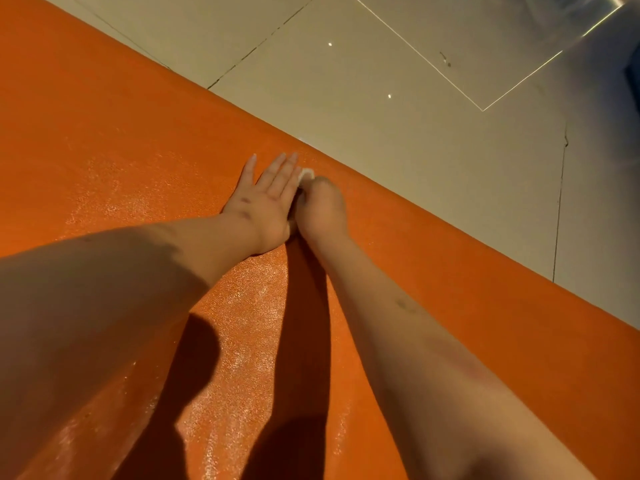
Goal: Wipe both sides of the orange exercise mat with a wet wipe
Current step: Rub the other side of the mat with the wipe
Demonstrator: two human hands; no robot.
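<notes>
A broad orange exercise mat point(104, 133) with a fine grainy texture lies flat on the floor and fills the left and near parts of the scene. Its far edge runs diagonally from the far left down toward the near right. Beyond that edge are glossy beige floor tiles point(381, 81) with thin dark grout lines and small glints of reflected light. Both bare forearms reach out from the near side and meet close to the mat's far edge. The left hand point(266, 199) rests palm down on the mat, its fingers straight and lying close together and the thumb spread out to the left. Just to its right, and touching it along the side, the right hand point(322, 206) is curled into a fist around a small crumpled white wet wipe point(306, 174). Only a corner of the wipe shows, poking out at the far end of the fist and pressed against the mat surface. Patches of the mat around and nearer than the hands have a wet, speckled shine point(242, 306). Dark shadows of the arms fall across the near part of the mat.
</notes>
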